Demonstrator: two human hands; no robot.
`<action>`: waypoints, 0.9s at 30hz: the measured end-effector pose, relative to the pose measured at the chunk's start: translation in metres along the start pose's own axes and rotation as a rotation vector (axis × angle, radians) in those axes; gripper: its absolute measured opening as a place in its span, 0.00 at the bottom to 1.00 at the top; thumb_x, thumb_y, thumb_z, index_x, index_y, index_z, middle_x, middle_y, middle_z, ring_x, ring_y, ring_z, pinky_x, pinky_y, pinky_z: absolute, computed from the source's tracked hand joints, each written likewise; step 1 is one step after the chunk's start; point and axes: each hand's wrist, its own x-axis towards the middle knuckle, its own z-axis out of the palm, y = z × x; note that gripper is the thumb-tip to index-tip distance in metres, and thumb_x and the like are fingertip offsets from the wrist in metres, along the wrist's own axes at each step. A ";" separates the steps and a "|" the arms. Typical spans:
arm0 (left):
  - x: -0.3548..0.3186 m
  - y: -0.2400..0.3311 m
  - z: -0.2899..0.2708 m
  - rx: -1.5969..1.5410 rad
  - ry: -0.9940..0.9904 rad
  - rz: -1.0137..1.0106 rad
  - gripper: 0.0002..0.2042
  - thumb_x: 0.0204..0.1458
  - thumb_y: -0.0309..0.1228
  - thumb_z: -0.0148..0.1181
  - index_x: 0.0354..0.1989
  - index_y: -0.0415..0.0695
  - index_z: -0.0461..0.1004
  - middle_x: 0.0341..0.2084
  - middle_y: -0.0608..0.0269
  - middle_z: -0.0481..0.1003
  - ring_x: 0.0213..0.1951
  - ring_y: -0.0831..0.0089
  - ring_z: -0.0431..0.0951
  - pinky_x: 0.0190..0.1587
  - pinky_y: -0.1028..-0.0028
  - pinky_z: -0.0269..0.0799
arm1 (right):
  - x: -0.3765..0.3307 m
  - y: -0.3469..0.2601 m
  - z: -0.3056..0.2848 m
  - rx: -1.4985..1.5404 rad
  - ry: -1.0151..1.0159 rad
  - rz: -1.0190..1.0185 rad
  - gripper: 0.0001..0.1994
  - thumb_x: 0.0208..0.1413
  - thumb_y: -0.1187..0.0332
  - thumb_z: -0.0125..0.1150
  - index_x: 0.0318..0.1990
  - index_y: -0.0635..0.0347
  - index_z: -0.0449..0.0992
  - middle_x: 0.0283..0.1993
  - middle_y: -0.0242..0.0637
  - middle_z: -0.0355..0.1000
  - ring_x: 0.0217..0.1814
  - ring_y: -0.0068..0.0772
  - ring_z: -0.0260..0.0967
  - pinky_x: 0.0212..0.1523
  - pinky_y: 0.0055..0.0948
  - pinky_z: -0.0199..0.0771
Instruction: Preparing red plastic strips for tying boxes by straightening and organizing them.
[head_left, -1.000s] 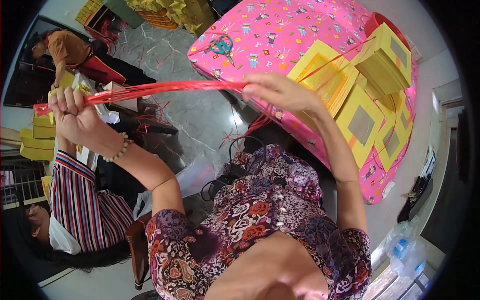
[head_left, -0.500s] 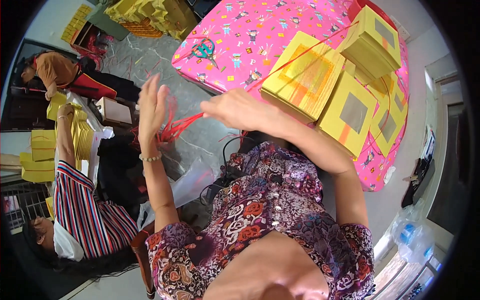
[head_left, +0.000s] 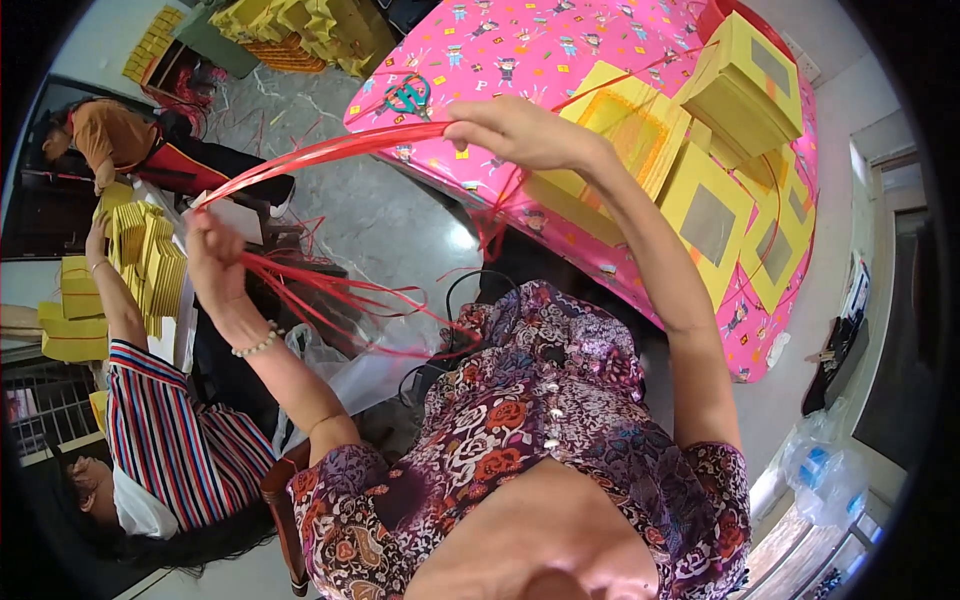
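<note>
Between my two hands stretches a bundle of red plastic strips, bowed slightly upward. My left hand, with a beaded bracelet at its wrist, is closed round one end, and loose strip ends trail from it toward my lap. My right hand pinches the other end above the near edge of the pink table, and more strips dangle below it. Right of that hand lies a stack of yellow paper with an orange-gold square on top. Teal-handled scissors rest on the pink cloth.
The pink patterned tablecloth carries further yellow paper stacks at the right. Two people work at the left beside piled yellow bundles. A clear plastic bag lies near my lap. Water bottles stand at far right.
My left hand has moved left and closed on the strips. My right hand has risen to the right, pulling the bundle out long between them.
</note>
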 end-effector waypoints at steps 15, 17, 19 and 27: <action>-0.024 -0.046 0.129 0.947 -0.379 0.558 0.16 0.59 0.29 0.44 0.52 0.38 0.71 0.49 0.52 0.72 0.50 0.62 0.71 0.53 0.69 0.62 | 0.012 -0.028 0.040 -0.443 0.097 -0.041 0.12 0.60 0.60 0.49 0.33 0.60 0.66 0.22 0.47 0.68 0.27 0.54 0.67 0.28 0.46 0.65; -0.032 -0.056 0.150 0.934 -0.583 0.340 0.13 0.61 0.32 0.42 0.40 0.36 0.72 0.32 0.59 0.74 0.35 0.66 0.72 0.41 0.71 0.65 | 0.014 -0.038 0.040 -0.433 0.112 -0.058 0.12 0.59 0.60 0.49 0.33 0.60 0.67 0.23 0.48 0.68 0.26 0.54 0.67 0.28 0.46 0.65; -0.037 -0.056 0.151 0.927 -0.686 0.079 0.14 0.62 0.34 0.42 0.34 0.36 0.72 0.24 0.63 0.73 0.28 0.70 0.71 0.35 0.72 0.66 | 0.014 -0.045 0.033 -0.417 0.131 -0.030 0.13 0.60 0.58 0.48 0.33 0.59 0.68 0.23 0.47 0.68 0.27 0.53 0.68 0.29 0.47 0.65; -0.020 -0.025 0.086 0.297 -0.200 0.010 0.16 0.62 0.42 0.45 0.23 0.49 0.64 0.13 0.79 0.56 0.13 0.88 0.49 0.15 0.82 0.41 | 0.004 -0.029 -0.002 -0.231 0.035 -0.052 0.15 0.62 0.57 0.45 0.37 0.60 0.70 0.26 0.44 0.69 0.29 0.47 0.68 0.31 0.42 0.66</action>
